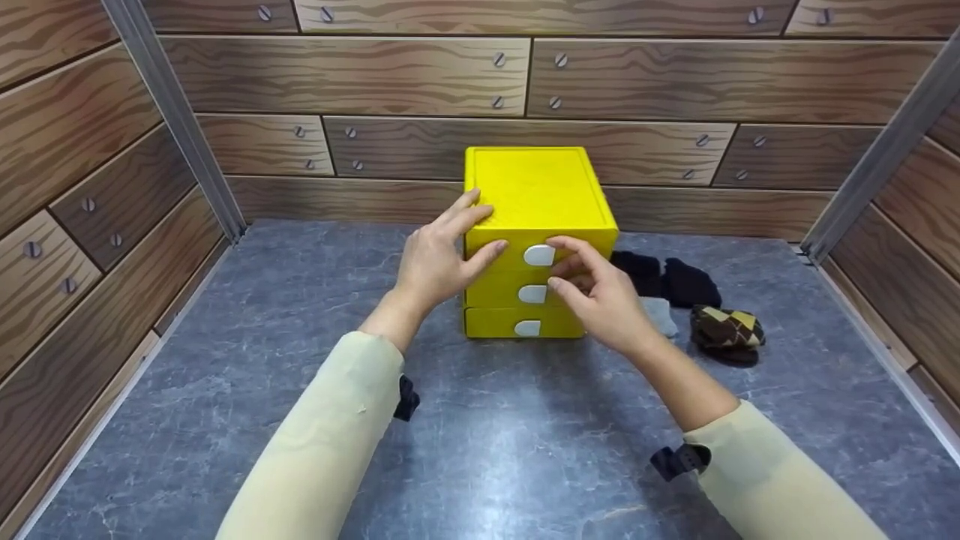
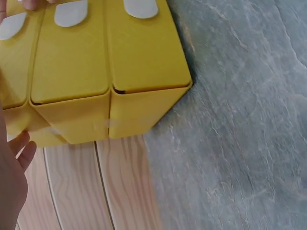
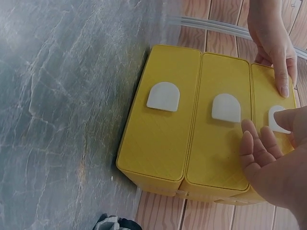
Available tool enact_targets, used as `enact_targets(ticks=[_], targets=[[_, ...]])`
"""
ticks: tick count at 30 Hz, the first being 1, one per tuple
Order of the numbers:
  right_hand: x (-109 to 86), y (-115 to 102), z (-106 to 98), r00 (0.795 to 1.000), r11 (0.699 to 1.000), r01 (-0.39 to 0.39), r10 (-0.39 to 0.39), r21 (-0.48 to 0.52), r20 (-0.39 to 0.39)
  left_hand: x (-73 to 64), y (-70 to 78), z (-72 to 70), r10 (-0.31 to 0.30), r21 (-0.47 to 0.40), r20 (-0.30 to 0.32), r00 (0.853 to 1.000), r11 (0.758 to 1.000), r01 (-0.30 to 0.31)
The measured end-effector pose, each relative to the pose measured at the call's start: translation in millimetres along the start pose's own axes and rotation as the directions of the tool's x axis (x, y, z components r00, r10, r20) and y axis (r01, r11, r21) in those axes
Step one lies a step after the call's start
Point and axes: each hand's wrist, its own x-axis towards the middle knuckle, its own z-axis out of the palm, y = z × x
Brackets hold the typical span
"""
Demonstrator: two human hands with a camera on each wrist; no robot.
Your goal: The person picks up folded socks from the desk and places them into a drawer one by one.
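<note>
To the right of the yellow drawer box [image 1: 544,187], and close by it, lie black cloth bundles [image 1: 690,283], a grey bundle [image 1: 661,316] and a brown argyle bundle [image 1: 727,328]; the right hand [image 1: 606,304] and the box cover parts of the nearer ones. The box stands toward the back of a grey marbled tabletop [image 1: 322,300], before a wood-patterned wall [image 1: 360,71] marked with screw heads and flanked by metal posts [image 1: 176,112]. It looks like smooth plastic, its three stacked fronts each bearing a rounded white tab [image 1: 538,256]. The left hand [image 1: 439,262] rests on its upper left edge, fingers spread over the top, thumb against the front. The right hand's fingers are bent at the topmost tab, but I can't tell whether they grasp it. The left wrist view cuts off the box's upper part.
</note>
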Motion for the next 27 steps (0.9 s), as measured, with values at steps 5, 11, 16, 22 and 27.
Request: enact_targets(ticks=[5,11,16,22,27], targets=[[0.7,1,1,1.000,1.000,0.004,-0.004,0.002,-0.008,-0.3,0.0,1.2,-0.002,0.003,-0.005,1.000,1.000,0.002],[-1.5,2,1,1.000,0.997,0.004,-0.004,0.074,0.002,-0.9,-1.4,3.9,-0.002,0.015,-0.011,1.000,1.000,0.002],[-8.9,6,0,1.000,0.984,0.016,-0.016,0.178,-0.004,-1.9,-1.4,5.9,-0.010,0.018,-0.005,1.000,1.000,0.010],[-20.2,14,-2,1.000,0.982,-0.005,0.003,0.188,0.008,-3.2,-2.4,5.6,-0.011,0.012,-0.012,1.000,1.000,0.011],[-23.9,25,1,0.998,0.981,-0.043,0.035,0.188,0.044,-4.4,-2.5,4.3,-0.011,0.004,-0.012,1.000,1.000,0.011]])
